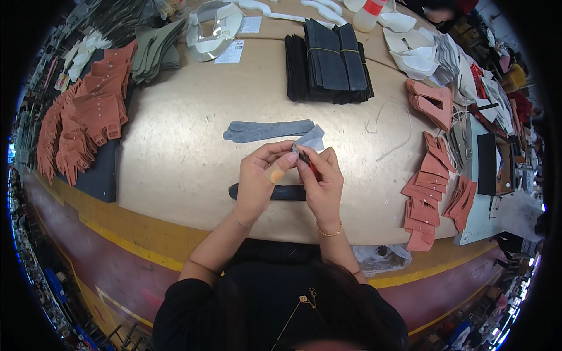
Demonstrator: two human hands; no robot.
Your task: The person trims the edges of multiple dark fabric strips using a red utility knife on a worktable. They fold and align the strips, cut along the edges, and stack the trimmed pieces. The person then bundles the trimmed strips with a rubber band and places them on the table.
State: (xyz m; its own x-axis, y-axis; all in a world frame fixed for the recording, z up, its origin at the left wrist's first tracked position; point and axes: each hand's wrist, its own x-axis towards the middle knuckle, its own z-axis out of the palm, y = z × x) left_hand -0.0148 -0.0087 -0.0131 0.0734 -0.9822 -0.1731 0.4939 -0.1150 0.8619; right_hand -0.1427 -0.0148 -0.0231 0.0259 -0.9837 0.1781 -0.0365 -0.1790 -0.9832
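My left hand [260, 172] is closed, pinching a blue-grey strip of material [311, 138] at its near end, with a yellowish patch showing on the thumb. My right hand [321, 175] meets it at the same spot, its fingers wrapped round a small tool with a red handle [314, 170]; the tool's working end is mostly hidden. Just beyond the hands lies a short pile of similar blue-grey strips [266, 131] with rounded ends. Below the hands a long dark object [281, 192] rests on the table, partly covered by the right hand.
Dark pieces [329, 61] tied in bundles stand at the back of the table [175, 152]. Fanned reddish-brown pieces [99, 105] lie on the left; more reddish pieces [424, 202] sit on the right beside a black box [494, 164]. A white cord [404, 137] curls nearby.
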